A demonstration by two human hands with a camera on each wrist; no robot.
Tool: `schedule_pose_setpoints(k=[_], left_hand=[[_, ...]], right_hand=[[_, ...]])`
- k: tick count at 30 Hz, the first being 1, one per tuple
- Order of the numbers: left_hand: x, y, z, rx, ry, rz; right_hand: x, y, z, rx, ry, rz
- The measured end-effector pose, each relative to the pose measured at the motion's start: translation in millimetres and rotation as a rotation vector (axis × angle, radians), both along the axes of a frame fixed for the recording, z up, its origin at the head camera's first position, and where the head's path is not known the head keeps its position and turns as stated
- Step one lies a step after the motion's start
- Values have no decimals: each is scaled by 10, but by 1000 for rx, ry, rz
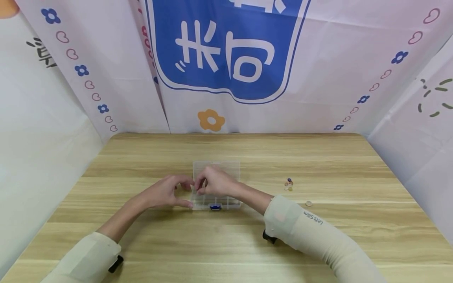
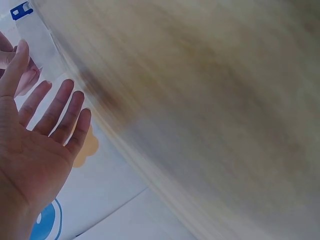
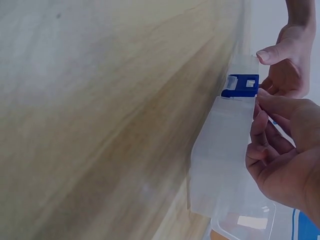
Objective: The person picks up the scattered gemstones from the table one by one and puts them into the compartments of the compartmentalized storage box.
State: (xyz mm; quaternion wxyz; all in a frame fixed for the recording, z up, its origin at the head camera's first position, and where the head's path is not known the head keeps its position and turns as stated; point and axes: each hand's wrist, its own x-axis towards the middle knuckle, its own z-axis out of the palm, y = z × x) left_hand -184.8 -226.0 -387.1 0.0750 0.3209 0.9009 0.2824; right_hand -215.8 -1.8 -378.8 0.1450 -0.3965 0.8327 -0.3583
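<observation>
A clear plastic compartment box (image 1: 233, 201) with a blue latch (image 1: 215, 206) sits on the table, its lid (image 1: 231, 168) raised at the back. My left hand (image 1: 166, 192) is at the box's left end, thumb by the front corner, fingers near the far side. Those fingers are extended and spread in the left wrist view. Over the left compartments, my right hand (image 1: 217, 182) reaches in with thumb and fingertips pinched together and the other fingers curled, as the right wrist view also shows (image 3: 285, 160). Its fingers mostly hide the small thing in that pinch.
Several small coloured beads (image 1: 289, 184) lie in a cluster on the wooden table (image 1: 219, 247), right of the box. A small pale round piece (image 1: 309, 203) lies nearer the right sleeve. Printed white cloth (image 1: 184, 114) hangs behind the table and along its sides.
</observation>
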Motion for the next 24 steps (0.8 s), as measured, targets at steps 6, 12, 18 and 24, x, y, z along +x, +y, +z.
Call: schedule_pose_setpoints(k=[6, 12, 18, 24], left_hand=[[12, 7, 12, -10, -10, 14], [11, 8, 31, -23, -23, 18], [2, 16, 34, -25, -19, 4], [2, 20, 30, -24, -21, 3]], right_hand=[[11, 24, 34, -7, -4, 5], [-9, 75, 50, -16, 6, 20], [-31, 196, 98, -49, 33, 33], [-47, 348, 130, -58, 69, 9]])
